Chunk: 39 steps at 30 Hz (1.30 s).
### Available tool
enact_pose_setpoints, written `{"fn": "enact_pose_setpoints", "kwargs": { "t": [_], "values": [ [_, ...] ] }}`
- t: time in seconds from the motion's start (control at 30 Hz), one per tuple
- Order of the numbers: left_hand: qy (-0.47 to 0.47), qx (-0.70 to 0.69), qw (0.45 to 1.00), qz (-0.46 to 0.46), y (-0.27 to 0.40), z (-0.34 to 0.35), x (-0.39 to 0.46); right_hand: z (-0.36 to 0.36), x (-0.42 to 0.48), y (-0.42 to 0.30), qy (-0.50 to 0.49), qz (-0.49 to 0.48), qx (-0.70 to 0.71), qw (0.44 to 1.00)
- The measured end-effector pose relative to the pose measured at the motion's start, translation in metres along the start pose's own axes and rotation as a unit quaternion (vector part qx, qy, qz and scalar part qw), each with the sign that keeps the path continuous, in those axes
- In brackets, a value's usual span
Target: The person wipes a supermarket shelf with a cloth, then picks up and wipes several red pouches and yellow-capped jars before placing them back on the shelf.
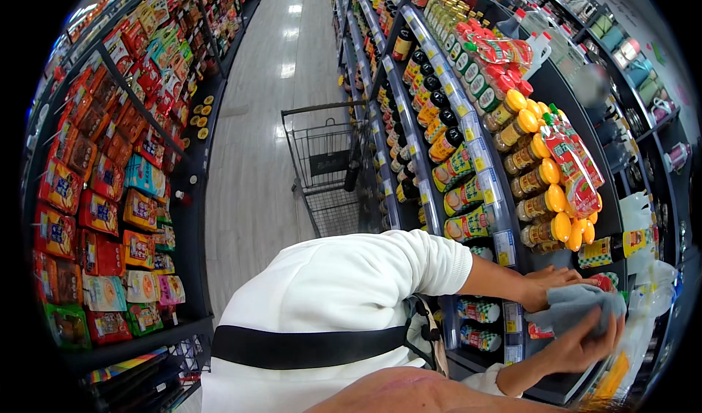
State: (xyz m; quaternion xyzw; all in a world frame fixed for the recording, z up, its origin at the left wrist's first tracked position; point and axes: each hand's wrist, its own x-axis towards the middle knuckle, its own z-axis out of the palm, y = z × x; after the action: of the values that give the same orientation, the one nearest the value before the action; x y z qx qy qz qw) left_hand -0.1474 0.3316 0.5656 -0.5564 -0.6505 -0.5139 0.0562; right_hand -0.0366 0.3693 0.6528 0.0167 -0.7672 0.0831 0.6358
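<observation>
My right hand (589, 339) is closed on a grey-blue cloth (576, 306), low at the right over the shelf. My left hand (548, 287) lies just above it against the cloth's upper left edge, its fingers bent; what is under them is hidden. Part of a red package (606, 281) with a checked pattern shows beside the fingers, partly covered by the cloth. Another red printed piece (540, 330) shows below the cloth. Just above my hands stand a dark bottle with a yellow and green label (598, 251) and several yellow-capped jars (540, 229).
Red-topped sauce pouches (573, 166) lie on the jars. Shelf edges with price tags (482, 163) run along the right, with bottles below. A wire shopping cart (329, 166) stands in the aisle (258, 111). Packaged foods (104, 215) hang at the left. Clear plastic containers (650, 298) are beyond my hands.
</observation>
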Motion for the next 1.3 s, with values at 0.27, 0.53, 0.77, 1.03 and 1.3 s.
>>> {"fn": "enact_pose_setpoints", "kwargs": {
  "t": [0.27, 0.53, 0.77, 1.03, 1.3],
  "values": [
    [0.095, -0.527, 0.828, -0.166, -0.071, 0.078, 0.009, 0.035, -0.01, 0.009, -0.257, -0.011, -0.005, 0.966],
    [0.078, -0.083, 0.993, -0.032, -0.038, 0.031, -0.007, 0.031, 0.011, 0.005, -0.216, -0.04, 0.018, 0.975],
    [0.079, -0.098, 0.992, -0.011, -0.038, 0.023, -0.019, 0.008, 0.029, 0.002, -0.109, 0.331, 0.503, 0.791],
    [0.07, -0.101, 0.992, -0.016, -0.032, 0.019, -0.033, 0.013, 0.031, 0.024, -0.187, 0.42, 0.514, 0.724],
    [0.072, -0.106, 0.991, -0.025, -0.029, 0.019, -0.034, 0.006, -0.01, 0.042, -0.217, 0.084, -0.088, 0.969]
  ]
}}
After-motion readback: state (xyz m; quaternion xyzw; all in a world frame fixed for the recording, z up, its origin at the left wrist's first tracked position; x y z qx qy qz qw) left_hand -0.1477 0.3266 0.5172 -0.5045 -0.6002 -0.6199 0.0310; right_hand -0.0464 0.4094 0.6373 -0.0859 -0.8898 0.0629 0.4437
